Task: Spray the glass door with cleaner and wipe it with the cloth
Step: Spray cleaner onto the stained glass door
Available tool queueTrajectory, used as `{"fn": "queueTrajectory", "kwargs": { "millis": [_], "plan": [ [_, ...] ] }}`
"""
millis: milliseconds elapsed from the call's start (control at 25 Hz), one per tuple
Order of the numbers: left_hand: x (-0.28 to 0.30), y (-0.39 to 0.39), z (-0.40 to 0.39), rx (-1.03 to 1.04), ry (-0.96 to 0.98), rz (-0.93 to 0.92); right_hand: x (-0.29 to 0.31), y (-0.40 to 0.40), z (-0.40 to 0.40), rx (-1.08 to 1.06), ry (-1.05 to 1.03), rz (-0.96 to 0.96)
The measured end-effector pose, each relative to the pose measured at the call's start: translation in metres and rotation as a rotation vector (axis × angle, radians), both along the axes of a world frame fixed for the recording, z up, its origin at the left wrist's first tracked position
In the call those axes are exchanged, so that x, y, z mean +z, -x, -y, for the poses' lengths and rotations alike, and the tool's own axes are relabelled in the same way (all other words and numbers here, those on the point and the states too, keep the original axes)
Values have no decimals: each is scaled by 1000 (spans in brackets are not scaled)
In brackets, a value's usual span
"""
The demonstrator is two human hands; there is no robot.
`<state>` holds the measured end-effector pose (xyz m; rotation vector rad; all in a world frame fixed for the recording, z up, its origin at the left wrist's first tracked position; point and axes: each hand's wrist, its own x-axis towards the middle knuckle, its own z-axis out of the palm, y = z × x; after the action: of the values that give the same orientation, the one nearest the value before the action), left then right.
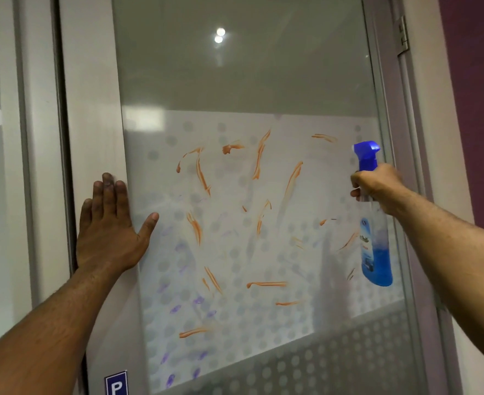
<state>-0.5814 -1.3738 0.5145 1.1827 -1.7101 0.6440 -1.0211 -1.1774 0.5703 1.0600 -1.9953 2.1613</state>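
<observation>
The glass door [243, 81] fills the view, its lower half frosted with grey dots and streaked with several orange smears [259, 158] and fainter purple marks [198, 300]. My left hand [109, 226] lies flat and spread on the door's white left frame, thumb reaching onto the glass. My right hand [377, 186] grips the neck of a spray bottle [376, 252] with a blue nozzle and blue liquid, held upright at the glass's right edge, nozzle facing left toward the pane. No cloth is in view.
A white frame post [92, 109] runs down the left of the glass, with a dark gap beside it. A metal hinge [401, 35] sits at the top right by a purple wall [480, 109]. A blue "P" sticker [116, 383] is at the frame's bottom.
</observation>
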Motion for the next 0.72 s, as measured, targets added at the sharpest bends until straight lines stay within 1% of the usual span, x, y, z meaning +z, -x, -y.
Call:
{"fn": "queueTrajectory", "kwargs": {
  "millis": [200,360,480,720],
  "plan": [
    [-1,0,0,9,8,3,-9,-47,22,118,29,-3],
    [-2,0,2,11,18,8,-6,-100,32,243,43,-69],
    [-2,0,3,24,16,14,-6,-136,38,344,64,-72],
    [0,-2,1,33,-9,32,-28,-194,47,503,-6,-94]
  ]
}}
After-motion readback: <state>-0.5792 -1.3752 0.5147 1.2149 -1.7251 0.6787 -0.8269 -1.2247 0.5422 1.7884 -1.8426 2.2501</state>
